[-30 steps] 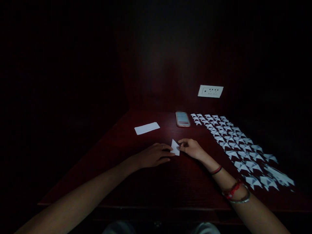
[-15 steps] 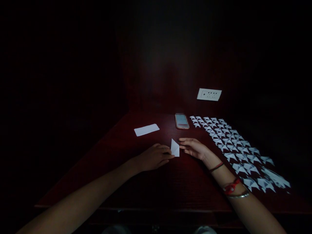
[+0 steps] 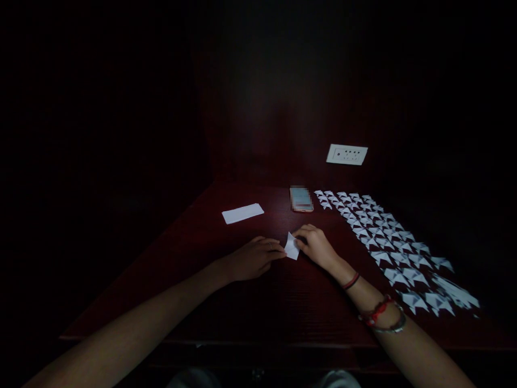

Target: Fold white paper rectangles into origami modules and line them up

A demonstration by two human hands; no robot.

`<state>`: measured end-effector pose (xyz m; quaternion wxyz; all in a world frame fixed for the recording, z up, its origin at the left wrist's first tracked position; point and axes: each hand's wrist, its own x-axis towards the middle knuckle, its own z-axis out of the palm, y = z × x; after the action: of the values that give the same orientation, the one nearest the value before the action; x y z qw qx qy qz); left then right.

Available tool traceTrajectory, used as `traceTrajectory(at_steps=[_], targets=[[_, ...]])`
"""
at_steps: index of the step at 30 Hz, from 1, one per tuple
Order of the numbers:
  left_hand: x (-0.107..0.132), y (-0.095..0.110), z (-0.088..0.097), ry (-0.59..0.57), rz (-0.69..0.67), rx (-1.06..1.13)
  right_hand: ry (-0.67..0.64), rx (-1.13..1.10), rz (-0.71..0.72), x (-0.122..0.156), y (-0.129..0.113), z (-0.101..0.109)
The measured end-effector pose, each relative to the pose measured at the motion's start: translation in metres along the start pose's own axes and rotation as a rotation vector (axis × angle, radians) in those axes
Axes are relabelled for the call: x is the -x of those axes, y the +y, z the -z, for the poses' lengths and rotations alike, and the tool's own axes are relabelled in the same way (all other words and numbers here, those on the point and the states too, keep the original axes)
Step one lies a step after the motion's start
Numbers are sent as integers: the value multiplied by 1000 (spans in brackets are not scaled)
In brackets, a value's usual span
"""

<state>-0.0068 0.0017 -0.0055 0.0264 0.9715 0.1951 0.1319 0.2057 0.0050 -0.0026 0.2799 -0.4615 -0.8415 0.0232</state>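
A small folded piece of white paper (image 3: pixel 292 249) is between my two hands, low over the dark red table. My left hand (image 3: pixel 258 257) has its fingertips closed on the paper's left edge. From the other side, my right hand (image 3: pixel 317 245) pinches the upper right edge with thumb and fingers. Creases cross the paper, and part of its right side is hidden behind my right fingers.
Rows of folded white paper shapes (image 3: pixel 379 231) cover the table's right side, with a bunch of white paper strips (image 3: pixel 456 291) near them. A stack of white paper (image 3: pixel 243 213) lies at the back left, a phone (image 3: pixel 301 199) behind my hands. A socket plate (image 3: pixel 347 154) is on the wall.
My right hand has turned and closed on the paper's edge; before, its fingers were stretched out beside it. The paper has tilted slightly, and my left hand stays on it.
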Motion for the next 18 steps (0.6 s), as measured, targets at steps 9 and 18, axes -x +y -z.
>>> traceTrajectory(at_steps=[9, 18], targets=[[4, 8, -1, 15, 68, -72, -174, 318, 257, 7, -13, 5], [6, 4, -5, -14, 25, -92, -163, 256, 276, 7, -9, 1]])
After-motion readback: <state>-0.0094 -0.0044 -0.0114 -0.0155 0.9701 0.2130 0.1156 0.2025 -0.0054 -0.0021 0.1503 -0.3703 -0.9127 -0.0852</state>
